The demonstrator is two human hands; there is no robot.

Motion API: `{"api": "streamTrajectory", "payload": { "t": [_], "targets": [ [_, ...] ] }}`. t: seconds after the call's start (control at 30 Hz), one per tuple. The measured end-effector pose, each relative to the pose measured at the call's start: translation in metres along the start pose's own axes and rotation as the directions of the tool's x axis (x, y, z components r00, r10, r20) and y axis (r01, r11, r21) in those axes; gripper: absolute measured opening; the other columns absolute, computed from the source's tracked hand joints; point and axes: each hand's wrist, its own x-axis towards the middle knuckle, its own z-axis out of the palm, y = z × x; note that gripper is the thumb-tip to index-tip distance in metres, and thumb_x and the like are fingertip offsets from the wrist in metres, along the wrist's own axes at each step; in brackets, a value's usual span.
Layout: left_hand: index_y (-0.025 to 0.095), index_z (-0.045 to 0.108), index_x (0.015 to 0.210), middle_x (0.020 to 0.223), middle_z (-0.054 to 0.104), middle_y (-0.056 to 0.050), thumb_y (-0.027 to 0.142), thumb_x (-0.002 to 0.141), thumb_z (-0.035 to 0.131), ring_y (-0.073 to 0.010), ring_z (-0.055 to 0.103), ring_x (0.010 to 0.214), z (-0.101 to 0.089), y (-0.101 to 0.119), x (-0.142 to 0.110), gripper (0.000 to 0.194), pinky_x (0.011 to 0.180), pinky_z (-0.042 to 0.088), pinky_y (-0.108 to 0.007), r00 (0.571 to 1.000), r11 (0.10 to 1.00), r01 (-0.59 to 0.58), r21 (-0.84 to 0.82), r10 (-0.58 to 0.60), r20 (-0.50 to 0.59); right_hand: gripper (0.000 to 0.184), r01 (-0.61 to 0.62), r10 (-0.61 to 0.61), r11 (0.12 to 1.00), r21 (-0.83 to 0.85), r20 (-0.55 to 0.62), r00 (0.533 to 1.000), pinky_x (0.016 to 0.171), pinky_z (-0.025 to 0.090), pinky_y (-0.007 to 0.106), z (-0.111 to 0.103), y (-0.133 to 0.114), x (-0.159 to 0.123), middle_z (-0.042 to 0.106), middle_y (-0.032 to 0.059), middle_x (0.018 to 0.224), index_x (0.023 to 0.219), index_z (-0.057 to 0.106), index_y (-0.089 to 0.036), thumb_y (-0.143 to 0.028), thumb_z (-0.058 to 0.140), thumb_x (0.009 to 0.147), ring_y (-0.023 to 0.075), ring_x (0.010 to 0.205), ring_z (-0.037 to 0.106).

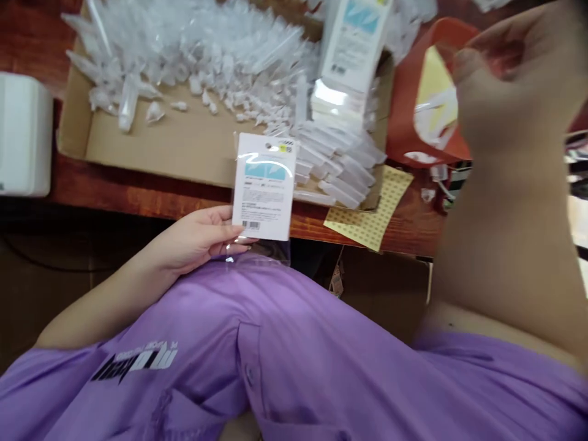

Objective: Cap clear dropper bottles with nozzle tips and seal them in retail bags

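Note:
My left hand (199, 237) is closed on a clear plastic sleeve holding a white printed card (264, 187), thumb and fingers pinching its lower left corner just above my lap. My right hand (509, 92) is raised close to the camera at the upper right, blurred, its fingers curled; what they hold, if anything, I cannot make out. It hangs in front of a red bag (408, 98) with a yellow sheet inside.
A shallow cardboard tray (174, 144) on the wooden table (138, 196) holds several clear plastic tubes (206, 55) and stacked packets (340, 165). A tall pack of white cards (353, 43) stands behind. A yellow sticker sheet (376, 211) lies at the table edge; a white box (22, 135) sits left.

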Motion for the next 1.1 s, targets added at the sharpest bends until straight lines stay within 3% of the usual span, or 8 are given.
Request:
{"api": "streamTrajectory", "payload": {
  "t": [0.03,0.07,0.13,0.2,0.3,0.43,0.77,1.1],
  "targets": [
    [0.013,0.073,0.105,0.111,0.076,-0.012,0.007,0.084,0.065,-0.0145,0.074,0.087,-0.001,-0.001,0.001,0.023,0.076,0.060,-0.019,1.000,1.000,-0.008,-0.018,0.008,0.016,0.040,0.053,-0.051,0.998,-0.022,0.085,0.995,0.081,0.043,0.039,0.003,-0.030,-0.014,0.070,0.0137,0.106,0.108,0.071,-0.007,-0.040,0.051,0.094,0.0231,0.098,0.065],
    [0.012,0.073,0.107,0.112,0.075,-0.013,0.007,0.085,0.065,-0.0148,0.074,0.089,-0.002,-0.002,0.002,0.024,0.079,0.060,-0.020,0.999,0.999,-0.018,-0.036,0.019,0.034,0.031,0.220,-0.222,0.975,0.029,0.155,0.963,0.080,0.046,0.036,0.007,-0.060,-0.030,0.071,0.0118,0.095,0.098,0.072,-0.010,-0.036,0.056,0.093,0.0198,0.090,0.066],
    [0.013,0.072,0.110,0.115,0.074,-0.013,0.009,0.086,0.063,-0.0156,0.074,0.092,-0.004,-0.005,0.004,0.026,0.086,0.058,-0.024,0.996,0.997,-0.040,-0.067,0.045,0.075,0.024,0.552,-0.626,0.777,0.304,0.278,0.728,0.081,0.052,0.034,0.015,-0.117,-0.065,0.071,0.0095,0.093,0.099,0.067,-0.015,-0.037,0.061,0.092,0.0189,0.089,0.066],
    [0.013,0.072,0.111,0.116,0.074,-0.012,0.009,0.087,0.062,-0.0168,0.073,0.095,-0.006,-0.008,0.006,0.026,0.091,0.057,-0.027,0.992,0.994,-0.061,-0.086,0.070,0.105,0.030,0.610,-0.704,0.707,0.358,0.275,0.655,0.082,0.055,0.035,0.025,-0.157,-0.096,0.070,0.0126,0.102,0.104,0.064,-0.013,-0.039,0.063,0.091,0.0215,0.098,0.066],
    [0.012,0.074,0.106,0.112,0.075,-0.011,0.008,0.088,0.059,-0.0186,0.073,0.099,-0.005,-0.011,0.006,0.024,0.096,0.056,-0.031,0.984,0.988,-0.100,-0.122,0.116,0.135,0.025,0.647,-0.688,0.726,0.234,0.254,0.680,0.086,0.055,0.037,0.040,-0.182,-0.124,0.071,0.0108,0.107,0.105,0.064,-0.015,-0.035,0.064,0.090,0.0223,0.101,0.064],
    [0.012,0.075,0.102,0.108,0.076,-0.009,0.006,0.089,0.056,-0.0203,0.072,0.103,-0.005,-0.013,0.005,0.024,0.098,0.055,-0.033,0.979,0.981,-0.109,-0.162,0.134,0.154,0.011,0.639,-0.656,0.754,0.152,0.231,0.718,0.085,0.054,0.034,0.048,-0.182,-0.131,0.071,0.0066,0.103,0.097,0.066,-0.020,-0.027,0.066,0.090,0.0200,0.099,0.062],
    [0.013,0.070,0.104,0.105,0.076,-0.008,0.004,0.088,0.058,-0.0198,0.073,0.100,-0.010,-0.022,0.012,0.023,0.092,0.058,-0.033,0.977,0.969,-0.140,-0.205,0.168,0.131,0.010,0.620,-0.664,0.748,0.237,0.259,0.702,0.081,0.054,0.029,0.048,-0.183,-0.127,0.071,0.0033,0.093,0.095,0.071,-0.020,-0.019,0.062,0.091,0.0170,0.090,0.064],
    [0.015,0.072,0.095,0.090,0.076,-0.003,0.018,0.084,0.071,-0.0130,0.073,0.078,-0.017,-0.027,0.015,0.011,0.073,0.058,-0.022,0.958,0.960,-0.279,-0.015,0.279,0.064,0.011,0.564,-0.638,0.769,0.302,0.300,0.709,0.075,0.054,0.030,0.044,-0.185,-0.118,0.072,0.0046,0.092,0.098,0.067,-0.019,-0.014,0.060,0.092,0.0174,0.086,0.067]
  ]
}}
